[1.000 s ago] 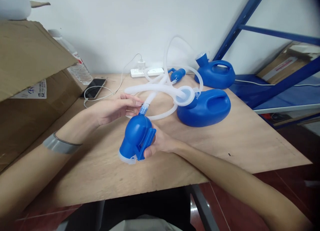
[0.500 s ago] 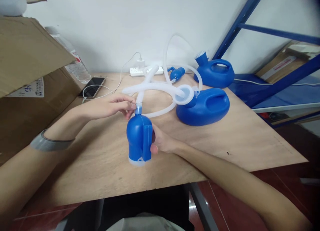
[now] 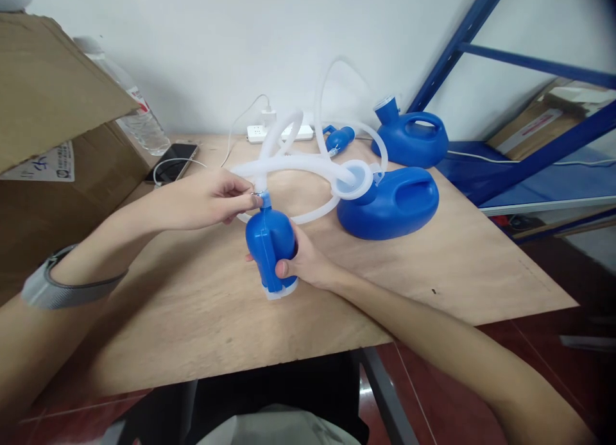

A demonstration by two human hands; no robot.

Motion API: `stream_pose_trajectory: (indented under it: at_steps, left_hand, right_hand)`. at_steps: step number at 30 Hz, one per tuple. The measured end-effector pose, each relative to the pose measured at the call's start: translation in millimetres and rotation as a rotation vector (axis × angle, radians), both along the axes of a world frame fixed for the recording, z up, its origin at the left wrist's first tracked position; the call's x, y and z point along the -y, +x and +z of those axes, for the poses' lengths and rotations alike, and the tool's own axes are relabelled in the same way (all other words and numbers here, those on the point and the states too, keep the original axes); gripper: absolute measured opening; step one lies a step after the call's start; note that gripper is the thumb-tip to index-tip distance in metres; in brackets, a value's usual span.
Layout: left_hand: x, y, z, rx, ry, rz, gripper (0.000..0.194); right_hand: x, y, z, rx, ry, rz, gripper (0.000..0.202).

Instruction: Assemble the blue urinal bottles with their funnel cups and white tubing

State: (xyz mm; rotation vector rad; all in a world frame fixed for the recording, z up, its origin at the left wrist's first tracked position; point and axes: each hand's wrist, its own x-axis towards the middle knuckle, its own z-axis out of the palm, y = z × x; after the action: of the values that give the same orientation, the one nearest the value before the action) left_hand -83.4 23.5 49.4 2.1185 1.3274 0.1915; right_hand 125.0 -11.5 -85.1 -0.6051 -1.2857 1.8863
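My right hand [image 3: 308, 259] is wrapped round a blue plastic urinal head [image 3: 272, 243], a rounded cup with a side handle and a whitish rim at its lower end. A translucent hose [image 3: 262, 169] fits over the narrow neck at its top. At that joint sits a thin metal wire clip [image 3: 261, 193], pinched between the thumb and fingers of my left hand [image 3: 231, 198]. Part of the clip is hidden by the fingertips. Right of my hands lies a blue urinal bottle [image 3: 389, 208] with a moulded handle and a whitish disc-shaped cap [image 3: 353, 179] joined to a hose.
Behind stand another blue bottle [image 3: 414, 137] and a smaller blue head [image 3: 339, 139]. Hose loops spread across the wooden table [image 3: 337, 323]. A power strip [image 3: 255, 134], phone [image 3: 178, 161], water bottle [image 3: 144, 127] and cardboard box [image 3: 96, 195] are at back and left; a blue shelf frame [image 3: 457, 47] rises right.
The urinal head has turned in my right hand, so its handle faces more toward me, and it has tilted. My right thumb now lies across it. My left hand stays at the hose joint.
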Motion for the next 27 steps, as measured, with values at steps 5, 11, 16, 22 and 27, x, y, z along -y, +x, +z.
stream_pose_trajectory:
  at_steps: [5,11,16,22,27]
  left_hand:
    - [1,3,-3.3,-0.005,-0.017,0.052,0.046]
    - [4,10,-4.4,0.091,-0.044,0.058,0.040]
    - [2,7,-11.0,0.085,-0.060,0.101,0.044]
    - [6,5,-9.1,0.072,-0.080,0.052,0.045]
    - [9,3,-6.8,0.127,-0.128,0.024,0.045]
  right_hand:
    - [-1,1,-0.4,0.012,0.023,-0.037,0.111]
    - [-2,2,5.8,0.090,0.008,-0.085,0.110]
    - [-4,1,8.9,0.138,0.013,-0.104,0.114]
    - [-2,0,10.3,0.163,0.032,-0.146,0.114]
    - [0,0,14.0,0.193,0.049,-0.173,0.111]
